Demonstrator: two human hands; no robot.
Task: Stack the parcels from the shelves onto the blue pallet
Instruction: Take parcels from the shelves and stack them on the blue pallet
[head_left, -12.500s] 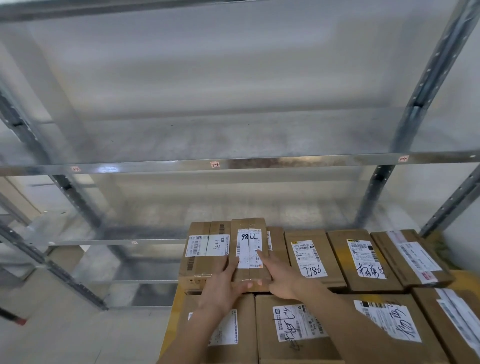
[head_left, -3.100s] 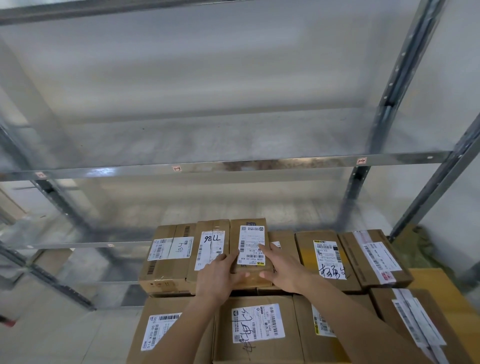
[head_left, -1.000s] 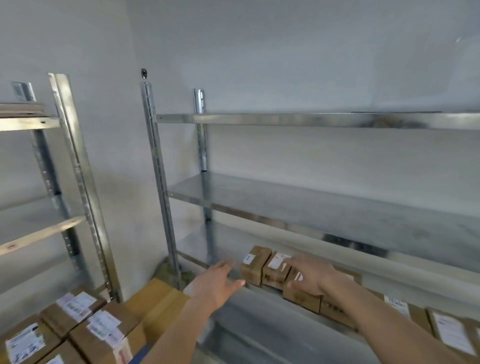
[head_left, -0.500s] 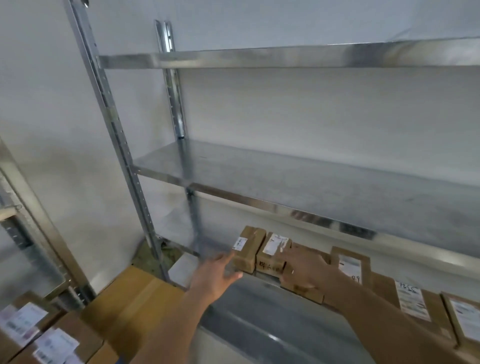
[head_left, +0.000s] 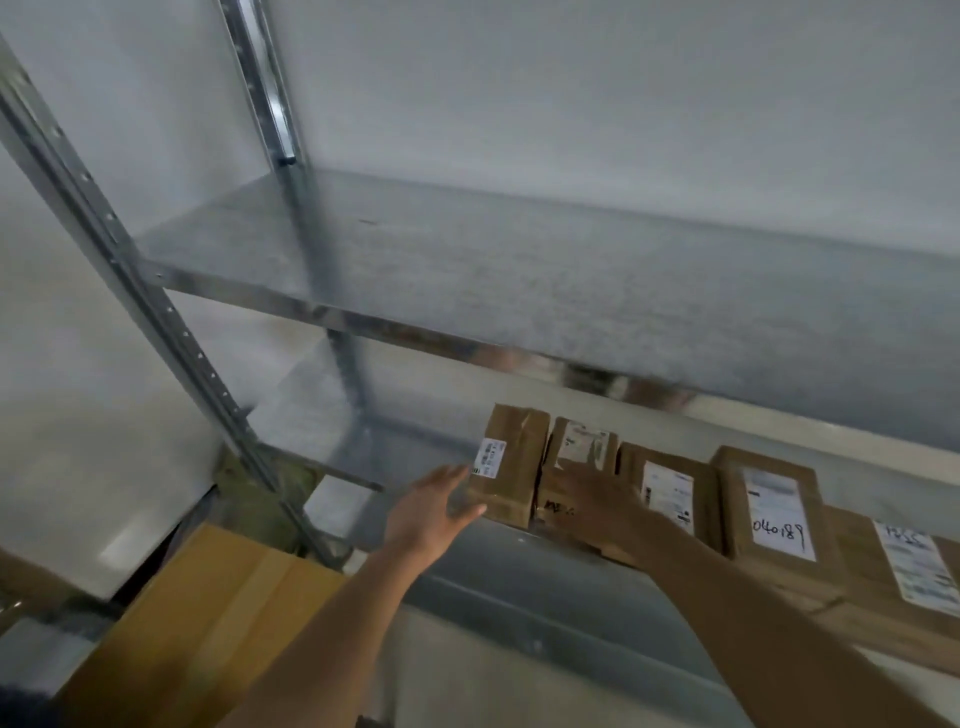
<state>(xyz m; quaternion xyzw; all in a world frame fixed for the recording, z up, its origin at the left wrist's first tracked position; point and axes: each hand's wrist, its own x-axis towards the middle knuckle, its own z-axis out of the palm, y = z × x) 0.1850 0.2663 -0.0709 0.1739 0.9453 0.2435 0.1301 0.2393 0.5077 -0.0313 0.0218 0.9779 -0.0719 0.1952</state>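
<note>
2 bare hands reach toward a row of parcels on the lower shelf (head_left: 545, 582) of a galvanised steel rack. 5 parcels show in the row, all brown cardboard boxes with white printed labels; the rightmost is cut by the frame edge.

The 1st parcel (head_left: 511, 462) from the left is a narrow, tall box wrapped in brown tape, with a small barcode label low on its left face. The 2nd parcel (head_left: 574, 467) is squat, its label on the upper face and dark print on the front. The 3rd parcel (head_left: 665, 486) lies flatter with a long white label. The 4th parcel (head_left: 774, 501) bears a label with "040189" handwritten in black. The 5th parcel (head_left: 914, 566) carries a label with more handwriting, blurred.

The left hand (head_left: 428, 512) has a wide grip: fingers straight and spread, palm turned toward the left side of the 1st parcel, just beside it; touching or not, I cannot tell. The right hand (head_left: 597, 501) lies over the front of the 2nd parcel; its fingers are in shadow, so I cannot tell how its grip stands.

The upper shelf (head_left: 519, 280) is flat, speckled grey sheet metal with a shiny folded front edge. 2 perforated upright posts show at left, the front post (head_left: 156, 306) and the rear post (head_left: 280, 114). 1 large yellow-brown carton (head_left: 208, 623) with a taped seam sits below at lower left.
</note>
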